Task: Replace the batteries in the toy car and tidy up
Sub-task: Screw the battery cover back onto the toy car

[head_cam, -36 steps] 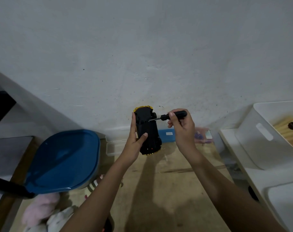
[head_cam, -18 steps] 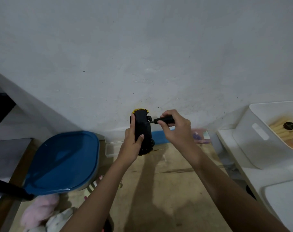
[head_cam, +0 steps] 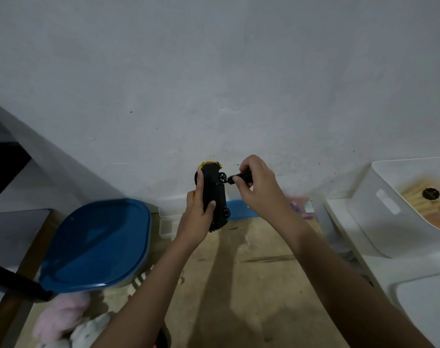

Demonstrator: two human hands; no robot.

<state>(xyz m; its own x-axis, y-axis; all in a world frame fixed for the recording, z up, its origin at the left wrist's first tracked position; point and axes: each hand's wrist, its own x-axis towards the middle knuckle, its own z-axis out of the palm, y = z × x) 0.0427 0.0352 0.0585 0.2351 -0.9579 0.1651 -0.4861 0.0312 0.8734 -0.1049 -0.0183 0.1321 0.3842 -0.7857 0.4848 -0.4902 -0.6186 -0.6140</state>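
One blue lid point(head_cam: 96, 244) and one white bin point(head_cam: 389, 217) are seen at the sides. One toy car point(head_cam: 215, 197) is held upside down above the floor, gripped around by the left hand point(head_cam: 197, 214). One screwdriver point(head_cam: 240, 177) is pinched by the right hand point(head_cam: 258, 187), its tip set on the underside. The task is judged to be at a screw of the battery cover; whether it is being opened or closed cannot be told. No batteries are seen.

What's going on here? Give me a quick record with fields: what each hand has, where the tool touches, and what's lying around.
left hand: left hand grips the toy car, black underside facing the camera
right hand: right hand pinches a screwdriver
tool contact: tip meets the car's underside, near a wheel
left of scene: blue lid
right of scene: white bin
surface: wooden table
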